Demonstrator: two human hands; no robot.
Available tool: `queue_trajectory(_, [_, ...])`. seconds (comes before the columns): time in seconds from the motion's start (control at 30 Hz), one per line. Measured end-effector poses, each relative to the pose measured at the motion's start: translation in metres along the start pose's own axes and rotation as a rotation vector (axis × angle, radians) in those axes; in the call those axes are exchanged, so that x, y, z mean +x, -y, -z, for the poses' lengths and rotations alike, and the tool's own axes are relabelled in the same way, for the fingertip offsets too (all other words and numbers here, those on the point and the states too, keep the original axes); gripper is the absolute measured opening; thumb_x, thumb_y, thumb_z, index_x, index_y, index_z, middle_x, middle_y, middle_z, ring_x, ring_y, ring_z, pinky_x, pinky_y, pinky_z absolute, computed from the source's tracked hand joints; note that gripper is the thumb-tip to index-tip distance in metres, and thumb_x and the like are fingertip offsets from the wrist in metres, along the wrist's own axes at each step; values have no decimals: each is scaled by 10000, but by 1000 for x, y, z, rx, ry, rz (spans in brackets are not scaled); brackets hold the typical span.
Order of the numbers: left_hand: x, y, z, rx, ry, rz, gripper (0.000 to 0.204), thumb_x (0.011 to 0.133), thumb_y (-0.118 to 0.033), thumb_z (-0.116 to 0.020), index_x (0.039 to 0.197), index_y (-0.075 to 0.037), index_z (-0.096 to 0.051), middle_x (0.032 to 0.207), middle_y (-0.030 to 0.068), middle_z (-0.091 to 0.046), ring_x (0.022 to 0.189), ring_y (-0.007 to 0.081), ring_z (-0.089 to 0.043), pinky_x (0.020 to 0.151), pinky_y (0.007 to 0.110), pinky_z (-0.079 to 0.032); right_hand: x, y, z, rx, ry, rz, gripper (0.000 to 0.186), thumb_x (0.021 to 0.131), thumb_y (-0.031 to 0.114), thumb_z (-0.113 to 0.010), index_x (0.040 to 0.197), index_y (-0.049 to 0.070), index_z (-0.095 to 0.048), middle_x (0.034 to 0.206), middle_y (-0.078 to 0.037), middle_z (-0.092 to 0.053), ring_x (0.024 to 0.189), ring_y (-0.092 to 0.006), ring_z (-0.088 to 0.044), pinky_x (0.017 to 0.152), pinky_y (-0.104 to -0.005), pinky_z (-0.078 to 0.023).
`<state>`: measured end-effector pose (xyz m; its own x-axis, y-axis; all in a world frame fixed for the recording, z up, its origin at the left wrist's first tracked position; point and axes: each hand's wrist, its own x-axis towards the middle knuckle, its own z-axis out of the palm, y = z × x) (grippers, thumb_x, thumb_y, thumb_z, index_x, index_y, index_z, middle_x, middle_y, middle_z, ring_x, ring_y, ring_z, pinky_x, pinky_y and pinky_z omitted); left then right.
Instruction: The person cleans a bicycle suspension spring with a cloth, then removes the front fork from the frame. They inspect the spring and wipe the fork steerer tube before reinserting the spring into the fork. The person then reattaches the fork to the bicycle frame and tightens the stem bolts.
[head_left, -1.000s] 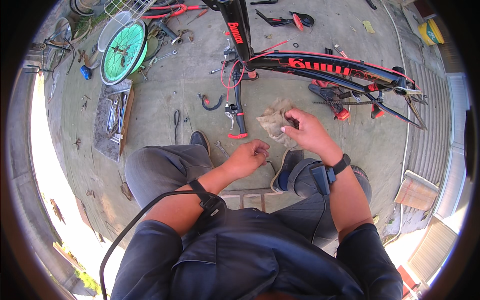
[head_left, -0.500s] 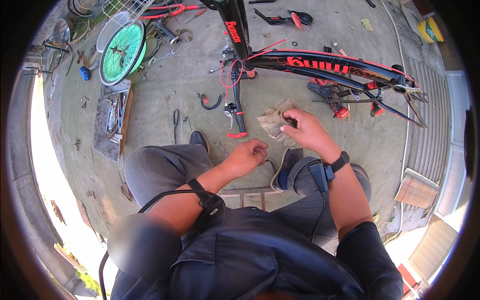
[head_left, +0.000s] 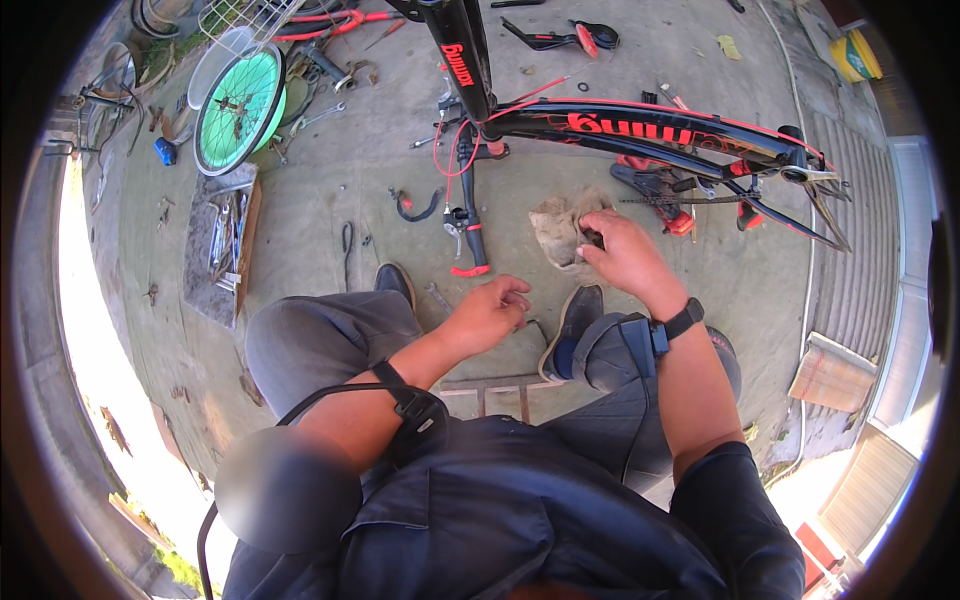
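Observation:
My right hand (head_left: 627, 255) is closed on a crumpled beige rag (head_left: 557, 232), holding it over the mat beyond my right shoe. A dark patch shows between thumb and fingers; what it is I cannot make out. My left hand (head_left: 490, 312) hovers over the mat between my knees, fingers loosely bent and apart, with nothing visible in it. Just beyond the left hand is the red-tipped end of a black handlebar (head_left: 475, 240) with a brake lever. The handlebar belongs to a black bicycle frame (head_left: 640, 128) with red lettering, which stretches across the far right.
At left lies a tray of wrenches (head_left: 228, 240), with a green-rimmed wheel (head_left: 240, 108) beyond it. A red and black power tool (head_left: 660, 195) rests under the frame. A curved black part (head_left: 418, 207) and a wrench (head_left: 438, 296) lie on the mat. A yellow bucket (head_left: 856, 57) stands far right.
My right hand and the rag have shifted slightly to the right. The left hand has barely moved, and the whole view has shifted a little.

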<state>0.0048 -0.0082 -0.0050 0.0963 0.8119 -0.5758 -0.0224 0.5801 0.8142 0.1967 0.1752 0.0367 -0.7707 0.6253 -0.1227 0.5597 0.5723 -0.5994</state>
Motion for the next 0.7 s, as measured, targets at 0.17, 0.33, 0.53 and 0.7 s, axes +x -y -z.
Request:
queue_trajectory(0.17, [0, 0, 1, -17, -1, 2, 405, 941, -64, -506, 1335, 30, -510, 1143, 147, -664, 919, 201, -707, 785, 313, -549, 1, 0, 8, 47, 32, -58, 286, 835, 102, -711, 1094, 3, -641, 1061, -155, -670, 988, -332, -670, 858, -398, -535])
queue_trajectory(0.33, [1, 1, 1, -16, 7, 10, 404, 944, -70, -508, 1338, 22, -510, 1155, 143, -659, 927, 198, -705, 775, 312, -548, 2, -1, 11, 73, 39, -72, 284, 847, 96, -706, 1108, 6, -638, 1077, -158, -674, 990, -303, -687, 872, -391, -543])
queue_trajectory(0.53, [1, 2, 1, -21, -1, 20, 405, 945, -72, -513, 1340, 17, -510, 1159, 140, -655, 931, 192, -702, 774, 310, -548, 2, 0, 13, 123, 44, -86, 296, 854, 103, -706, 1122, -1, -637, 1095, -159, -677, 987, -288, -697, 866, -381, -549])
queue_trajectory(0.7, [1, 3, 2, -22, -2, 9, 408, 944, -72, -515, 1342, 15, -507, 1157, 140, -655, 926, 191, -701, 772, 306, -545, 2, 2, 14, 161, 44, -95, 304, 858, 112, -706, 1129, -4, -637, 1091, -159, -677, 963, -279, -699, 852, -377, -550])
